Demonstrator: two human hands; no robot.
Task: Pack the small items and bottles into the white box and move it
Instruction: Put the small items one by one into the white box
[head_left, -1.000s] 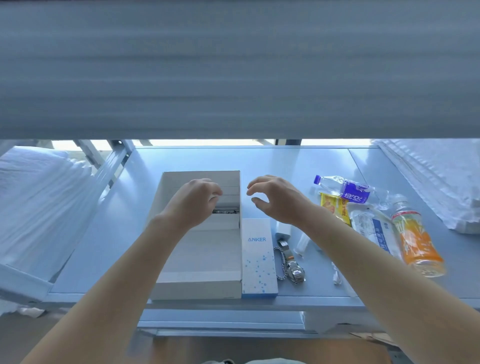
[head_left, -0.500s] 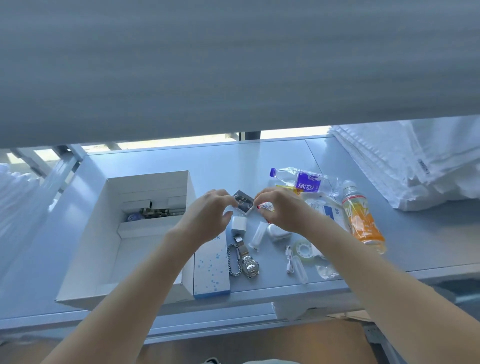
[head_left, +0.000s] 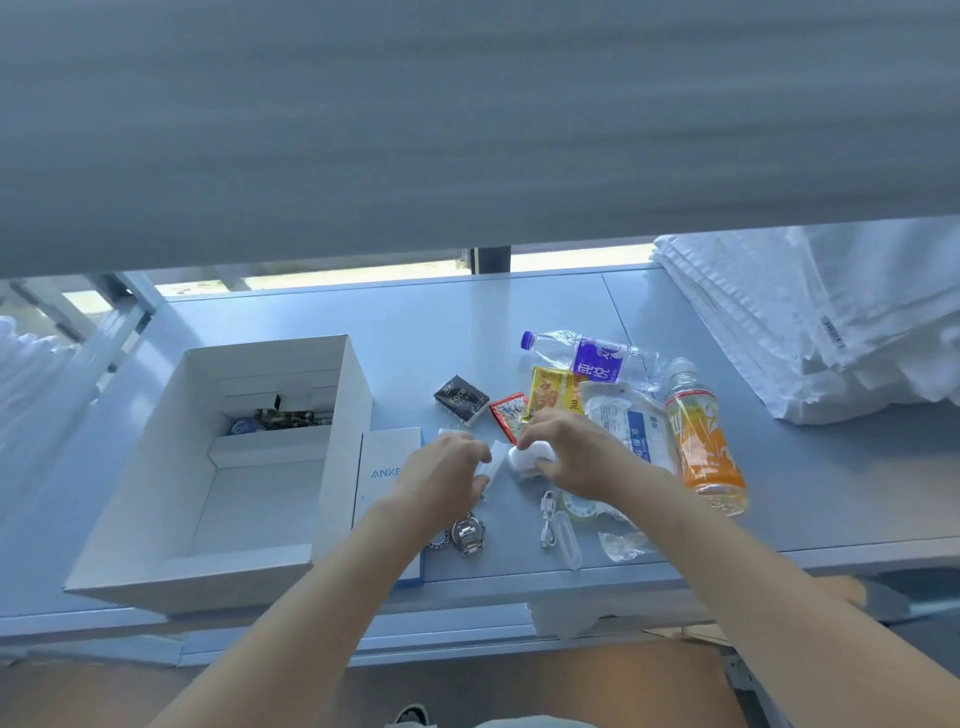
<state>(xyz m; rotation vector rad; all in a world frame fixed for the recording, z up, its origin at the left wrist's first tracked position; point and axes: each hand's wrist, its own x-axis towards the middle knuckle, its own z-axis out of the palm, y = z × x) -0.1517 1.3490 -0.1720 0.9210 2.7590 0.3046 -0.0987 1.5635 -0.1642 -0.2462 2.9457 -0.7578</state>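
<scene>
The box (head_left: 218, 499) is seen open on the tabletop (head_left: 467, 322), left of the clutter; stiff card, best lifted by its walls. The orange bottle (head_left: 704, 441), heavy and slick, wants its waist. A white case (head_left: 527, 460) is gripped by the right hand (head_left: 571, 457); a small white piece (head_left: 493, 460) is pinched by the left hand (head_left: 441, 475).

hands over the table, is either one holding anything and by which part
The right hand curls over the top of a small rounded white case. The left hand pinches a small white oblong piece by its near end; the exact grip is partly hidden.
</scene>
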